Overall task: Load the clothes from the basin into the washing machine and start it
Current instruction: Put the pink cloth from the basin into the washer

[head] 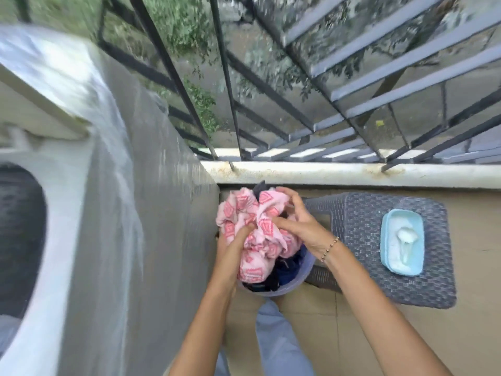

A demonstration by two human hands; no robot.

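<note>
— Where are the clothes?

— In the basin [287,290], low in the middle of the frame, on the floor [474,253] between the washer [108,185] and a woven stool [360,221]. A pink cloth [260,221] with a red pattern is bunched on top. Dark clothes [287,270] lie under it, inside the rim.

— And the hands?

— Both are on the pink cloth. The left hand [234,240] comes in from the lower left, with its fingers curled into the folds and gripping. The right hand [298,226] is on the right side of the bundle. Its thumb presses into the fabric and its fingers arch over the top, so it holds the cloth too. There is a bead bracelet [330,246] on that wrist.

— Is the cloth clear of the basin?

— I cannot tell. Its lower end hangs down among the dark clothes.

— The washer?

— It fills the left side, grey and blurred. Its drum [19,240] shows as a dark opening at the left edge, well apart from the hands.

— What is on the stool?

— A light blue box [385,240] on its right part, holding white powder [393,256].

— Beyond that?

— A white ledge [325,172] runs across just above the basin. A dark railing [271,90] rises from it, with greenery behind the bars.
</note>
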